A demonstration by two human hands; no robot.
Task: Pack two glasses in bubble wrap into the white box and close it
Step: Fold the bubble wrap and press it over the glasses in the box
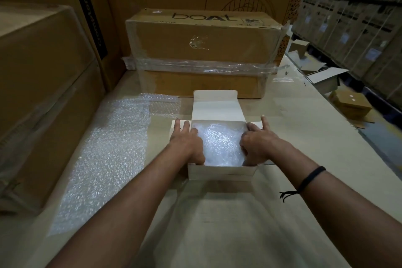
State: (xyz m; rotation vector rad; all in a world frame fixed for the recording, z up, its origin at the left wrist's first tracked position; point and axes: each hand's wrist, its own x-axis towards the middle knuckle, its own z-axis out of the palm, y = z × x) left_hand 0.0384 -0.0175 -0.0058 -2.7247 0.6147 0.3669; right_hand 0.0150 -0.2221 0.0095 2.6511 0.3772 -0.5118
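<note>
Head view: 1 white box (221, 173), lid up, holds 1 bubble-wrap bundle (221, 143); glasses inside uncountable; left hand (186, 141) fingers flat on side flap; right hand (256, 143) grip unclear; 1 loose bubble-wrap sheet (104, 159) lies left.

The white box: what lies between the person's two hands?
A bubble-wrap bundle lies inside the open white box, between the left hand and the right hand, seen in the head view. Whether glasses are inside cannot be told.
</note>
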